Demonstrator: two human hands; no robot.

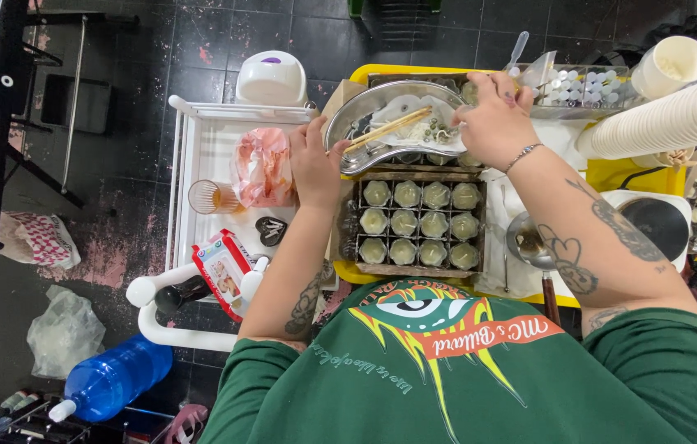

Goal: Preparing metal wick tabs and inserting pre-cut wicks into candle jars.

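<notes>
My left hand grips the near end of a pair of wooden chopsticks that lie across a shiny metal bowl. The bowl holds a white sheet and small green bits. My right hand, with a bracelet at the wrist, curls over the bowl's right rim and holds it, fingertips touching the contents. Just below the bowl sits a wooden crate of several small cups filled with pale green stuff. The crate stands on a yellow tray.
A white cart on the left carries a pink plastic bag, a glass of amber liquid and a white tub. Stacked paper cups, a box of small white bottles and a metal ladle are on the right. A blue bottle lies on the floor.
</notes>
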